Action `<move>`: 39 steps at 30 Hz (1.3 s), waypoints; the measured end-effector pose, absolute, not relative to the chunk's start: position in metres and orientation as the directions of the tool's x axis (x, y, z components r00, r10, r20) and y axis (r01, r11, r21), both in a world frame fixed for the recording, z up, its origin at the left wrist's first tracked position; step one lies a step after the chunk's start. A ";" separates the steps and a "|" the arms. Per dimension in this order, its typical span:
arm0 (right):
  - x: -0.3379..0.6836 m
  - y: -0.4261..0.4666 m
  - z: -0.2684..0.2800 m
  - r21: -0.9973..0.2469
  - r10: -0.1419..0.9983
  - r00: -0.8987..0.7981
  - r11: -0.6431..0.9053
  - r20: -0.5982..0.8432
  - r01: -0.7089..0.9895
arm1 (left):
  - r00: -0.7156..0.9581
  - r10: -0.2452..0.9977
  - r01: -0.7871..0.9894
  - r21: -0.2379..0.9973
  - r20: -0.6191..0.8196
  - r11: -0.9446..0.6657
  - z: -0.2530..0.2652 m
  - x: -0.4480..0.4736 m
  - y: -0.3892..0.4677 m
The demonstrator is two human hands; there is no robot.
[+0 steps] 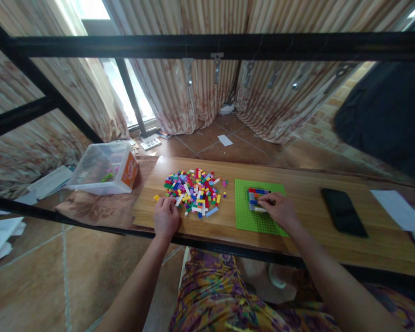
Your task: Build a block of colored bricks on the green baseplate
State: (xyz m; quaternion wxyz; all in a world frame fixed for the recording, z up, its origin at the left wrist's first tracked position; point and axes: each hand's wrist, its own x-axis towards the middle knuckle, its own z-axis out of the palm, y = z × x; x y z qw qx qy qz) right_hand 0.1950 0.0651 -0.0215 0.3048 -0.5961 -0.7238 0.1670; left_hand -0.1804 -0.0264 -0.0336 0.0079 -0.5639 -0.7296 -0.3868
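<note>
Left hand at brick pile, right hand over baseplate

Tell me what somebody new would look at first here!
Probably the heap of colourful bricks on the wooden table, with the left hand at its near left edge. Next might come the bright green baseplate to the right of the heap, where the right hand reaches over a small brick build.
</note>
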 end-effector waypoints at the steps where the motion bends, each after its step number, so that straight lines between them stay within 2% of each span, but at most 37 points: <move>1: 0.194 0.064 -0.020 -0.584 0.961 -0.105 0.240 0.256 0.775 | -0.365 0.815 0.828 0.557 0.450 0.064 -0.033 -0.180 -0.026; 4: 0.181 0.053 -0.016 -0.485 0.929 -0.138 0.302 0.344 0.821 | -0.362 0.816 0.828 0.557 0.451 0.059 -0.033 -0.180 -0.027; 7: 0.148 0.031 -0.014 -0.409 0.874 -0.244 0.423 0.421 0.809 | -0.355 0.821 0.828 0.558 0.447 0.054 -0.033 -0.180 -0.027; 10: 0.104 0.009 -0.014 -0.401 0.813 -0.443 0.575 0.378 0.713 | -0.354 0.824 0.831 0.553 0.443 0.060 -0.034 -0.181 -0.027; 12: 0.078 0.000 -0.015 -0.404 0.788 -0.521 0.615 0.328 0.677 | -0.355 0.824 0.834 0.548 0.442 0.065 -0.034 -0.182 -0.027; 17: 0.047 0.000 -0.016 -0.373 0.802 -0.542 0.597 0.251 0.710 | -0.352 0.819 0.829 0.558 0.453 0.047 -0.033 -0.182 -0.026; 27: 0.059 -0.001 -0.013 -0.338 0.809 -0.552 0.587 0.204 0.735 | -0.354 0.818 0.835 0.547 0.454 0.058 -0.033 -0.182 -0.027; 39: 0.095 -0.016 -0.014 -0.487 0.886 -0.434 0.455 0.162 0.746 | -0.359 0.815 0.839 0.540 0.455 0.068 -0.034 -0.183 -0.026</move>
